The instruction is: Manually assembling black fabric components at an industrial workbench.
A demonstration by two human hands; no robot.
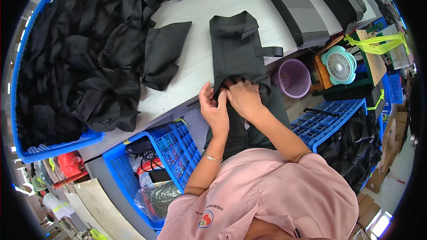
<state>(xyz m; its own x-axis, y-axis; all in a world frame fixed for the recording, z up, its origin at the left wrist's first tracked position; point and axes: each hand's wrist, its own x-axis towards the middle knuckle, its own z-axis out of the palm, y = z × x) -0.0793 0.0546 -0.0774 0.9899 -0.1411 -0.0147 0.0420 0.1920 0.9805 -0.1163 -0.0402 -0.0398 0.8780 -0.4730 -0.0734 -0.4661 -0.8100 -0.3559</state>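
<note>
A black fabric bag (pixel 235 60) lies on the white table in front of me, its near end hanging over the edge toward my lap. A black strap loop (pixel 270 52) sticks out from its right side. At the near opening, my left hand (pixel 215 109) pinches the left rim between thumb and fingers. My right hand (pixel 244 98) grips the same opening beside it, knuckles up, with its fingertips hidden inside the fabric.
A large blue basket (pixel 66 149) heaped with black fabric pieces (pixel 102 49) fills the left. Flat black-and-grey stacks (pixel 300 11) lie at the back right. A purple basket (pixel 293 79), a teal fan (pixel 341 64) and blue crates (pixel 327 118) stand to the right.
</note>
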